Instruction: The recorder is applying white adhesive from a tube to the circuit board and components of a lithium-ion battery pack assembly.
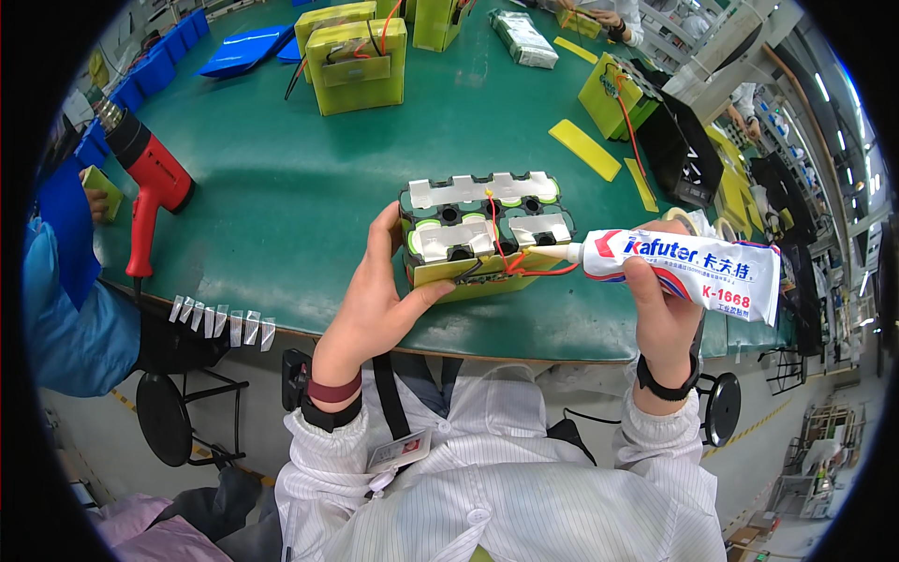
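Clasping the left end of a blocky, black-framed battery pack topped with white strips, a person's left hand is steadying it on a smooth green table. The right hand, thumb in front and fingers behind, is gripping a soft white tube with blue and red print and pointing its slim, pale nozzle at the pack's near upper edge, beside a thin red wire. The step appears to be applying glue there (whether the tip is touching, this angle is not showing). The next move seems to be calling for a gentle squeeze, with the pack staying put.

Just nearer than the pack, the table's edge is limiting room toward the body; short silvery tape strips are lining it to the pack's left. Open surface is stretching behind the pack and left toward a red, pistol-shaped heat gun. Beyond its right side, a flat yellow strip and a black, box-like case are narrowing the space.
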Action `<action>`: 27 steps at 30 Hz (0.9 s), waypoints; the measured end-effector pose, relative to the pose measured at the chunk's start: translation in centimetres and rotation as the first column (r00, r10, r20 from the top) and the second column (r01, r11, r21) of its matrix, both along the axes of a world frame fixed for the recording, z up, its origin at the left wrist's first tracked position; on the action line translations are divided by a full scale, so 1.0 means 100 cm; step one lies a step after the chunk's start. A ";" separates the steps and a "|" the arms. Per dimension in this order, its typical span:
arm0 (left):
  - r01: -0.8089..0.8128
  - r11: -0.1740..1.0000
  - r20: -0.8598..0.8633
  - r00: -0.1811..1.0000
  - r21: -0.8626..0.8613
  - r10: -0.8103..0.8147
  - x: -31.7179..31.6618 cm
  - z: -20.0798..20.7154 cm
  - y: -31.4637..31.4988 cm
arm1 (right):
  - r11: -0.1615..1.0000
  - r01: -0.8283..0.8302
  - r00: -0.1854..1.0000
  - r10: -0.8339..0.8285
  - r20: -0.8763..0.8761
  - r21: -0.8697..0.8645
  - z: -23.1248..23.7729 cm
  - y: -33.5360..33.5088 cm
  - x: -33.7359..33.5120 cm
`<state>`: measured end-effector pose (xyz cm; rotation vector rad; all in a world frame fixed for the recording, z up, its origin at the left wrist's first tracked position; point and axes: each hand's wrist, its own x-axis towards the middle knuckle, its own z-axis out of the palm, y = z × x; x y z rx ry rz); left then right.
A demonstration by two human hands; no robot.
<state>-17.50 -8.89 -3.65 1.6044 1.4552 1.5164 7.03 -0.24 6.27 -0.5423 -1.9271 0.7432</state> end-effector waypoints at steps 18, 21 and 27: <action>-0.011 1.000 -0.024 1.000 0.002 0.011 -0.002 -0.003 -0.001 | 0.414 -0.906 0.086 -0.026 -0.996 -0.089 0.036 0.036 0.054; 0.015 1.000 -0.034 0.999 0.019 -0.015 0.000 -0.001 0.001 | 0.581 -0.813 0.007 0.058 -0.998 0.028 0.062 0.034 0.128; 0.010 1.000 -0.050 0.999 0.007 -0.010 -0.003 -0.005 0.004 | 0.929 -0.363 0.271 0.184 -0.945 0.076 0.046 0.027 0.320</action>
